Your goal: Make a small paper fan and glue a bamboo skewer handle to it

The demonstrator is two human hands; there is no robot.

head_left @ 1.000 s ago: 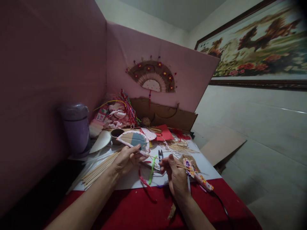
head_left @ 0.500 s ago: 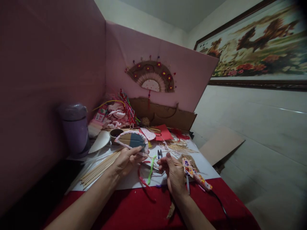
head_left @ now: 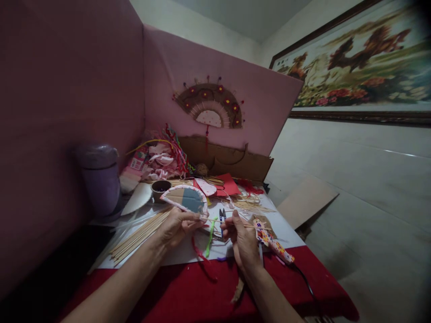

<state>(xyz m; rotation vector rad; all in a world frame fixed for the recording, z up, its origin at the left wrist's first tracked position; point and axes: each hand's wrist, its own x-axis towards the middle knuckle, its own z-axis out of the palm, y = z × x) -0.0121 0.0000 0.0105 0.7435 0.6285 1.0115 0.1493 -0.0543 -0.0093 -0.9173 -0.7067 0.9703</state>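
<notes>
My left hand (head_left: 180, 226) is closed on the lower edge of a half-round cardboard piece (head_left: 188, 198) with a pink-and-white fabric rim. My right hand (head_left: 242, 237) pinches a thin bamboo stick (head_left: 251, 225), whose left end reaches the corner of the cardboard by my left fingers. Whether that end touches the cardboard, I cannot tell. Between the hands lie a green pipe cleaner (head_left: 211, 237), a red pipe cleaner (head_left: 202, 256) and small thread snips (head_left: 222, 216). A flower-patterned glue gun (head_left: 276, 244) with a black cord rests right of my right hand.
Bamboo sticks (head_left: 138, 235) lie at the left, near a purple tumbler (head_left: 101, 186) and a small brown bowl (head_left: 161, 190). Red paper (head_left: 228, 184) and pink fabric (head_left: 161, 157) are farther back. A decorated fan (head_left: 212, 105) hangs on the pink panel (head_left: 262, 107).
The whole view has shifted slightly. My right hand with the stick sits a little nearer the left hand, and both hands keep their holds.
</notes>
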